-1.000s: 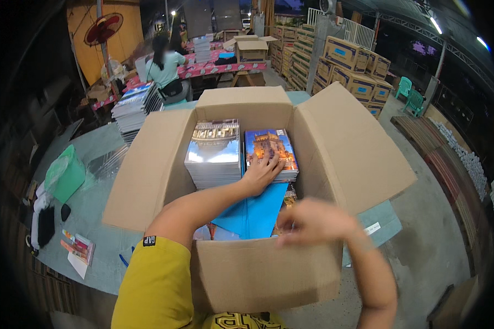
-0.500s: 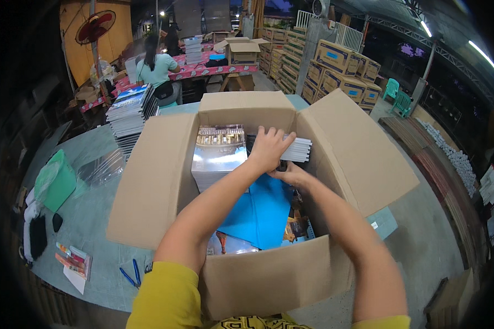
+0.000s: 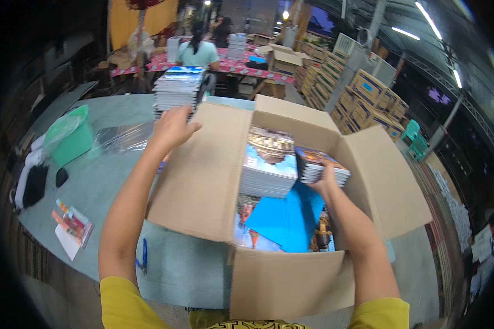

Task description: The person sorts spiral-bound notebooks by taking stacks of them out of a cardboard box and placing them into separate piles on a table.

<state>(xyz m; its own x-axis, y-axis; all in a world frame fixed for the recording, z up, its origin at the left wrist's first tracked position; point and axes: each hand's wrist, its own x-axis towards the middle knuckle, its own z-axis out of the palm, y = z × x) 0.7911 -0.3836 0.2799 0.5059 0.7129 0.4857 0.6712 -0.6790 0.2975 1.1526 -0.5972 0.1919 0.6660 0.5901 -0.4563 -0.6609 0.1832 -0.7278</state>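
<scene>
An open cardboard box (image 3: 291,282) stands before me with its flaps folded out. Inside, a tall stack of glossy picture-covered books (image 3: 269,178) fills the back left. Beside it, at the back right, lies a shorter stack of books (image 3: 317,159). My right hand (image 3: 325,178) is closed on the near side of this shorter stack. Blue sheets (image 3: 291,219) lie over more picture covers at the front of the box. Over the left flap, my left hand (image 3: 175,127) is open and empty, fingers toward a tall book stack (image 3: 178,90) on the table; contact is unclear.
On the green table (image 3: 186,279) are a green bin (image 3: 71,134) with a plastic liner, clear plastic sheets (image 3: 123,137), blue-handled pliers (image 3: 142,256) and some pens on white paper (image 3: 66,241). A person (image 3: 197,52) sits at a pink-covered table beyond. Cartons (image 3: 368,104) are piled at the back right.
My left hand has left the shorter stack in the box and moved left toward the table stack. My right hand stays at the shorter stack, whose picture cover now shows. The view has turned left.
</scene>
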